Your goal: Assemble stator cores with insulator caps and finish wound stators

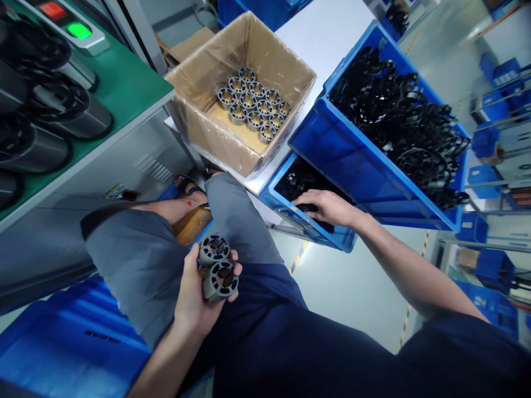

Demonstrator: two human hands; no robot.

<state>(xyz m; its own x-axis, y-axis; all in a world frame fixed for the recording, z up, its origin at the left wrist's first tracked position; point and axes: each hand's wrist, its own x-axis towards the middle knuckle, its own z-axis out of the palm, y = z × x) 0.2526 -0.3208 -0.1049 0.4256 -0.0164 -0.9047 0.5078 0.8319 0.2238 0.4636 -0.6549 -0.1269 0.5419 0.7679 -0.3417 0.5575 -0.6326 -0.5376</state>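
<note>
My left hand [199,301] is wrapped round two metal ring cores [214,249], held side by side above my lap with their slotted ends facing up. My right hand [327,207] reaches into the small blue bin [327,235], which holds black plastic parts [307,176]. Its fingers are bent over the parts, and what they grip, if anything, is hidden. Beyond, a cardboard box [215,141] lined with clear plastic holds several similar metal cores [248,100] standing upright.
A large blue crate [332,141] full of black plastic parts rises beside the small bin. At left, a green-topped bench [136,83] carries larger metal cylinders [83,110]. Blue plastic [62,331] lies at lower left. Shelves with blue bins stand at far right.
</note>
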